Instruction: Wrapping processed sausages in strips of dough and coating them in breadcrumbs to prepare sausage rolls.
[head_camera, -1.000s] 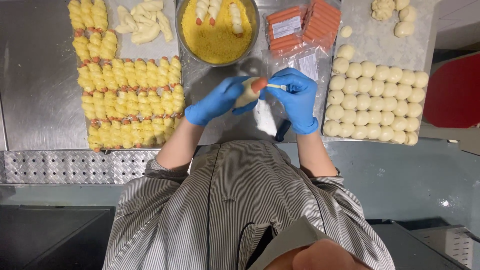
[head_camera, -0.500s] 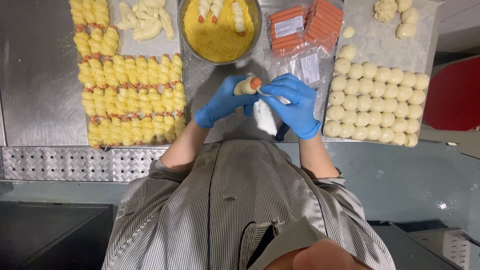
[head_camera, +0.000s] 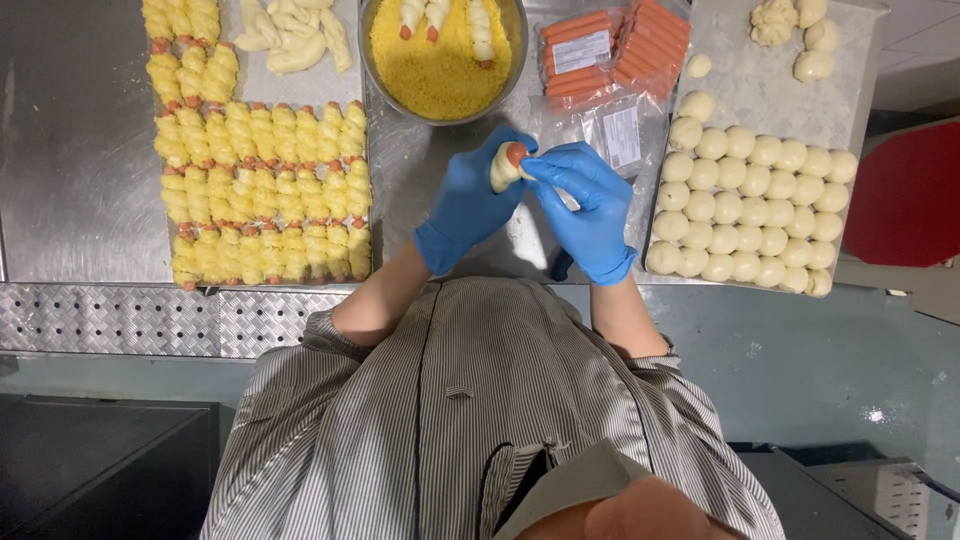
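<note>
Both my hands wear blue gloves and meet over the steel counter. My left hand (head_camera: 465, 200) grips a sausage wrapped in pale dough (head_camera: 505, 166), its red tip showing at the top. My right hand (head_camera: 585, 205) pinches the dough at that tip with its fingertips. Just beyond the hands stands a round metal bowl (head_camera: 368, 60) of yellow crumbs with three dough-wrapped sausages (head_camera: 438, 15) lying in it.
On the left, a tray (head_camera: 260, 190) holds rows of crumb-coated sausage rolls, with uncoated wrapped ones (head_camera: 290, 35) at its far end. On the right, a board (head_camera: 745, 90) carries rows of dough balls (head_camera: 750, 215). Packs of raw sausages (head_camera: 615, 50) lie behind the hands. A red object (head_camera: 905, 195) sits far right.
Both hands have lifted slightly away from me toward the bowl, turning the wrapped sausage more upright. My right fingers have closed over its tip.
</note>
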